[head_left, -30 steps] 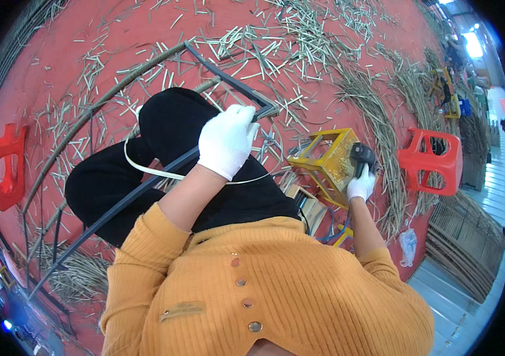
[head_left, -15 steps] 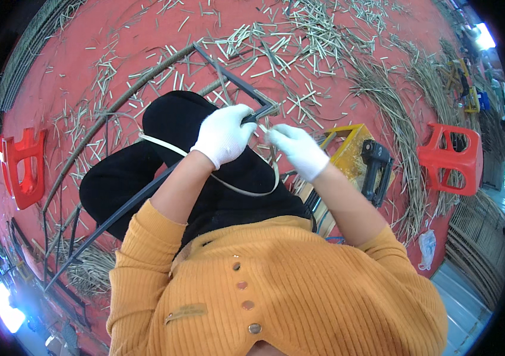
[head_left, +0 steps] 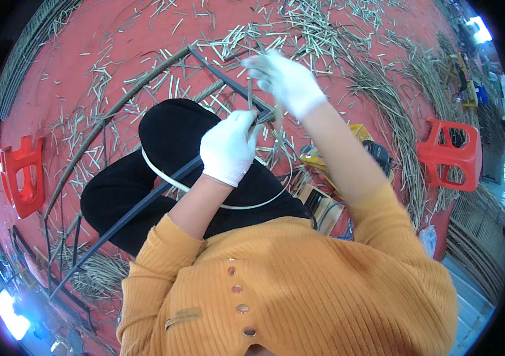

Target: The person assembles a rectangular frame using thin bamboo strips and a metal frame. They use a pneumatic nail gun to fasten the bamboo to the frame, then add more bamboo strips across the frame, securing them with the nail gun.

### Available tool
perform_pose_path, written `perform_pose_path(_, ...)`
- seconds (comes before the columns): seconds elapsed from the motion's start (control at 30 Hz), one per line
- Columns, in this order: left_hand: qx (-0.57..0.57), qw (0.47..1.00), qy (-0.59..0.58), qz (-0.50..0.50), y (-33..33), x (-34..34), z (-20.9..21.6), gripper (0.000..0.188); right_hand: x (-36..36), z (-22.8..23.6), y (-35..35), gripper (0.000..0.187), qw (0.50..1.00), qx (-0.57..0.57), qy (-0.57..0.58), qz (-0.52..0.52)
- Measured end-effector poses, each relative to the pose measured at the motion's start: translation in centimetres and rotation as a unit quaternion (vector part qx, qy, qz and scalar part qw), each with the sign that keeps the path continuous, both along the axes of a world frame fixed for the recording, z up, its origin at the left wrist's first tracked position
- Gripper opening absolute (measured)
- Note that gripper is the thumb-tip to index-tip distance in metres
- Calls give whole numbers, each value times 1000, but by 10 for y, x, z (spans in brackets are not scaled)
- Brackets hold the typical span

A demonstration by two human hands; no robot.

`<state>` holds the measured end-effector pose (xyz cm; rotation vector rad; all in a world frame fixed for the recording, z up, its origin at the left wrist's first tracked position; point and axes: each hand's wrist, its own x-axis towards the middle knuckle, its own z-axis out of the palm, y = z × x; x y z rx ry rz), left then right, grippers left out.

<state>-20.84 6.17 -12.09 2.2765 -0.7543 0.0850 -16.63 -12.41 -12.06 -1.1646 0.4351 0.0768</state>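
A dark metal frame [head_left: 120,225] with a pointed corner lies across my lap, and pale cane strip is wound on part of it. Gloved in white, my left hand [head_left: 228,145] closes around the frame just beside that corner. My right hand [head_left: 288,83], also gloved and slightly blurred, is raised above and to the right of the corner. Its fingertips pinch a narrow cane strip [head_left: 250,89] that rises from the corner. A long pale loop of cane strip [head_left: 166,177] hangs over my black-clad legs. What lies under my left fingers is hidden.
Cut cane pieces [head_left: 317,44] litter the red floor [head_left: 116,29]. A yellow box [head_left: 317,159] and a black tool [head_left: 377,153] are partly behind my right forearm. Red plastic stools [head_left: 451,155] stand on both sides. Bundles of cane [head_left: 392,110] lie to the right.
My right hand has swung up and away from the frame corner, drawing the strip upward. My left hand has shifted slightly right and down, still on the frame. The loop over my legs has moved lower.
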Motion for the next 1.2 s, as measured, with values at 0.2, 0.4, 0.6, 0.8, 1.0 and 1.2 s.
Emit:
perform_pose_path(0.2, 54, 960, 261, -88, 1, 33, -4, 27, -152, -3, 41, 48, 986, 106, 110, 71)
perform_pose_path(0.4, 63, 955, 250, -149, 7, 38, -6, 26, -123, -40, 67, 28, 866, -499, -24, 0)
perform_pose_path(0.6, 65, 995, 44, -53, 4, 12, -5, 21, -78, 57, 18, 28, 923, -314, -198, 100)
perform_pose_path(0.8, 40, 996, -77, -26, -1, 4, -6, 19, 26, 20, 11, 41, 956, -200, 152, 149)
perform_pose_path(1.0, 76, 992, 95, -41, -8, 20, -3, 24, -115, 37, 20, 46, 998, 25, 65, 6)
perform_pose_path(1.2, 8, 907, 385, -169, -5, 55, -2, 31, -122, -17, 51, 38, 914, -401, 54, 36)
